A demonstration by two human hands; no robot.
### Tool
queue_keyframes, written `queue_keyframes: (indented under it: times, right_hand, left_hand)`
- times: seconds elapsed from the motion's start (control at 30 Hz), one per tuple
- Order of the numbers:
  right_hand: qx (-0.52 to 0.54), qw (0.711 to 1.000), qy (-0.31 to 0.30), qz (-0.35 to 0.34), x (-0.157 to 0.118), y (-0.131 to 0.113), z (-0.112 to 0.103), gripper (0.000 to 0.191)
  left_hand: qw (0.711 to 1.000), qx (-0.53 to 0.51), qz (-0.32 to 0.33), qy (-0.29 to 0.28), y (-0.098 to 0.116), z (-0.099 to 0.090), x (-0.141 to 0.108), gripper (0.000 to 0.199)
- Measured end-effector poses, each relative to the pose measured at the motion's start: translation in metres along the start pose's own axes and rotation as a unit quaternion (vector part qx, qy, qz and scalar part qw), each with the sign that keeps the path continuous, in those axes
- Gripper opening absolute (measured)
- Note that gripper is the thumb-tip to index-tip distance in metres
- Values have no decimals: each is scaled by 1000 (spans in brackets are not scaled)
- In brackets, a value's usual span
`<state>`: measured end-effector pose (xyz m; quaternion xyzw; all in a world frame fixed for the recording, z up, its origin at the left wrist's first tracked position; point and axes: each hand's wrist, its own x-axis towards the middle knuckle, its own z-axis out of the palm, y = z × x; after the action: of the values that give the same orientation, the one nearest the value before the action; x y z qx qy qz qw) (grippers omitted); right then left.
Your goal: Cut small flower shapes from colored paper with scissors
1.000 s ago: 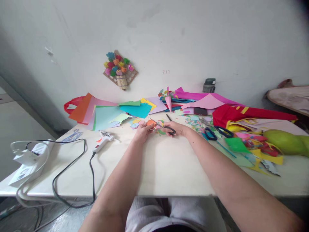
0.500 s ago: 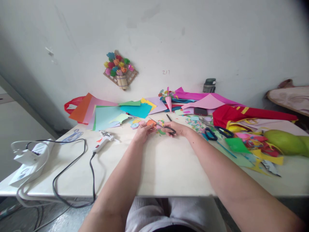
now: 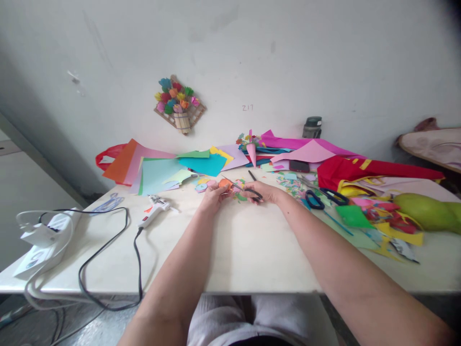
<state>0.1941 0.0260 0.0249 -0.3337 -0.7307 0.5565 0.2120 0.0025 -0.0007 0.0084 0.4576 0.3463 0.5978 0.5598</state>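
Between the fingers of my left hand (image 3: 215,194) is a small piece of orange paper (image 3: 225,183), partly covered by the fingers. My right hand (image 3: 267,192) grips a pair of scissors (image 3: 255,193) by dark handles, and the blades point left toward the orange paper. Whether the blades touch the paper is too small to tell. Small paper cuttings (image 3: 239,196) in green, pink and yellow lie under and between both hands. To the left of them rest several round pastel paper pieces (image 3: 202,186). A black pen-like stick (image 3: 252,175) lies just beyond my right hand.
A white glue gun (image 3: 154,213) with a black cord lies at the left, near a power strip (image 3: 46,245). Coloured paper sheets (image 3: 158,175) line the back. At the right are larger scissors (image 3: 324,198), paper scraps (image 3: 355,216), a phone (image 3: 298,166) and a green fruit-like object (image 3: 425,211).
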Motion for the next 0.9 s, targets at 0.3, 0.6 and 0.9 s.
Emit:
queue_keyframes:
  times: [0.3, 0.6, 0.9]
  right_hand:
    - [-7, 1000, -5, 1, -1, -3, 1, 23]
    - [-30, 1000, 6, 6, -5, -6, 1, 24]
    - [-26, 1000, 7, 3, -5, -6, 1, 21]
  left_hand:
    - [1000, -1, 2, -7, 1, 0, -1, 26]
    - [1000, -5, 1, -2, 2, 1, -1, 26]
    - [1000, -5, 2, 0, 0, 0, 0, 26]
